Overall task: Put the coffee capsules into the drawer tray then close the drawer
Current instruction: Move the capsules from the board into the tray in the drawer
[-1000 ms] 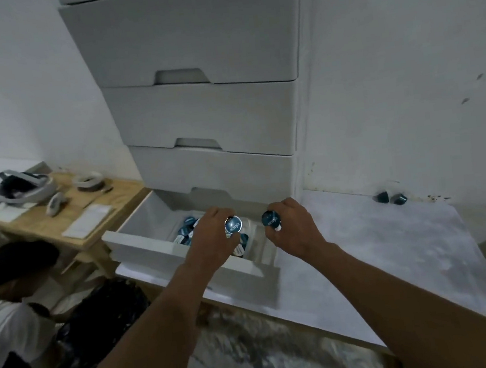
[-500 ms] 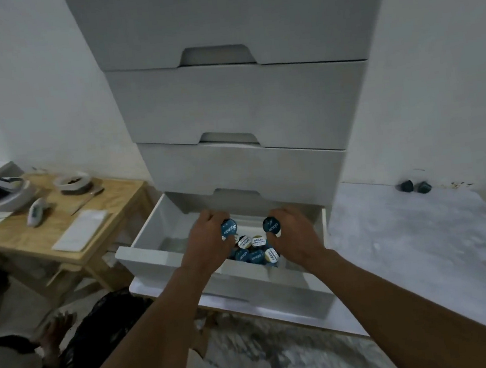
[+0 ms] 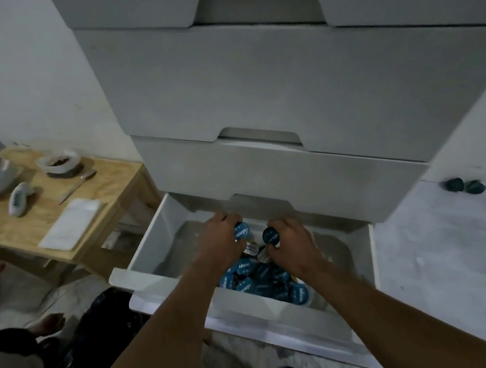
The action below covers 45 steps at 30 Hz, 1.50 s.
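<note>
Pinching round blue foil-lidded coffee capsules (image 3: 241,232), left hand (image 3: 217,248) and right hand (image 3: 295,248), over the heaped white plastic drawer (image 3: 157,231). Leaving two dark capsules (image 3: 453,185) on the grey counter (image 3: 438,253), plus closing.

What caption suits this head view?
Left hand holds a capsule, right hand a second capsule, above the pile in the open drawer.

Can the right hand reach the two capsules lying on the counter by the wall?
Probably yes: only counter lies between the right hand and those two capsules, but it holds a capsule now.
</note>
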Each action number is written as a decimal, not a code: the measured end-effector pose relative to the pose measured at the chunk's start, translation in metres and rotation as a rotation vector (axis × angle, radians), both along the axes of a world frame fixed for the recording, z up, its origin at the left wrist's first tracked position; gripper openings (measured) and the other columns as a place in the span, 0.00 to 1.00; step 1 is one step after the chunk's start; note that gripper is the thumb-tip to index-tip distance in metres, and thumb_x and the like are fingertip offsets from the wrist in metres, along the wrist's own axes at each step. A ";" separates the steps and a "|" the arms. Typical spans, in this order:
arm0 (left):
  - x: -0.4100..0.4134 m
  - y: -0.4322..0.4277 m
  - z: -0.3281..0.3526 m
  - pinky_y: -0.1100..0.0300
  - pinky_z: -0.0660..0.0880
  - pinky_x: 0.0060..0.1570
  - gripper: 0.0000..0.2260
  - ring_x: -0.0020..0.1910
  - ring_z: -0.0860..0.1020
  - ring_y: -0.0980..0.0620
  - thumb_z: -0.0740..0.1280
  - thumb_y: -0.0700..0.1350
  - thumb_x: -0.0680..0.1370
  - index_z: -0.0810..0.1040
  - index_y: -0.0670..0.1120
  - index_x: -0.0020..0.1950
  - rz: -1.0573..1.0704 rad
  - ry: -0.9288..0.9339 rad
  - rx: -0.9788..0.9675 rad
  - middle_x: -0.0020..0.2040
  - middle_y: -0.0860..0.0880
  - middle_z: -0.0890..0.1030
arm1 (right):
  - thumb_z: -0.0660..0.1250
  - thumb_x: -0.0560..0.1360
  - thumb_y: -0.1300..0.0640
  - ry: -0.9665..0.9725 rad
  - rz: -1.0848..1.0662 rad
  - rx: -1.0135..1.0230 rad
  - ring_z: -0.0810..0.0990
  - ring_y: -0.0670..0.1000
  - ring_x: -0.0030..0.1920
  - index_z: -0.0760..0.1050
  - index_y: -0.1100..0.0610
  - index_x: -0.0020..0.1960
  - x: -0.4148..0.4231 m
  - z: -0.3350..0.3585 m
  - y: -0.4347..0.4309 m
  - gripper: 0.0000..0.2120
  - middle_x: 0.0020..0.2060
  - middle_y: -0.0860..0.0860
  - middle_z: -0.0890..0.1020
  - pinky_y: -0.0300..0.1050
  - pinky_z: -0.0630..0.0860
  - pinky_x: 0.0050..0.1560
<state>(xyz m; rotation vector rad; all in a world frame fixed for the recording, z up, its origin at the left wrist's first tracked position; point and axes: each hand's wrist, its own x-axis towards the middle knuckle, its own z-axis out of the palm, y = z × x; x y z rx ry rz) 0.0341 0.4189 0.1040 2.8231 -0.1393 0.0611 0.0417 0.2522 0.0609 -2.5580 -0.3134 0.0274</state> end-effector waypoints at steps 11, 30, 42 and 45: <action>0.041 -0.002 -0.050 0.56 0.72 0.59 0.20 0.60 0.73 0.47 0.68 0.40 0.73 0.73 0.44 0.66 -0.184 0.121 -0.090 0.62 0.45 0.73 | 0.69 0.68 0.66 0.044 -0.185 -0.007 0.76 0.58 0.53 0.75 0.61 0.55 0.009 -0.020 0.017 0.16 0.52 0.59 0.78 0.47 0.72 0.52; 0.056 0.001 -0.066 0.55 0.73 0.56 0.16 0.56 0.75 0.44 0.66 0.38 0.74 0.74 0.41 0.62 -0.271 0.157 -0.072 0.60 0.42 0.74 | 0.68 0.70 0.60 0.125 -0.245 -0.100 0.78 0.57 0.52 0.79 0.58 0.53 0.019 -0.034 0.025 0.11 0.50 0.56 0.80 0.51 0.77 0.52; 0.057 0.006 -0.064 0.56 0.73 0.53 0.11 0.54 0.76 0.46 0.62 0.39 0.77 0.80 0.42 0.56 -0.321 0.129 -0.015 0.56 0.44 0.77 | 0.63 0.72 0.64 0.116 -0.202 -0.095 0.80 0.59 0.49 0.80 0.60 0.53 0.024 -0.036 0.021 0.12 0.49 0.58 0.81 0.51 0.77 0.52; 0.056 0.006 -0.063 0.56 0.74 0.51 0.09 0.52 0.76 0.46 0.62 0.38 0.77 0.81 0.42 0.53 -0.325 0.134 0.016 0.54 0.43 0.77 | 0.63 0.71 0.66 0.128 -0.182 -0.083 0.79 0.60 0.48 0.81 0.60 0.52 0.025 -0.037 0.023 0.12 0.48 0.59 0.81 0.52 0.78 0.50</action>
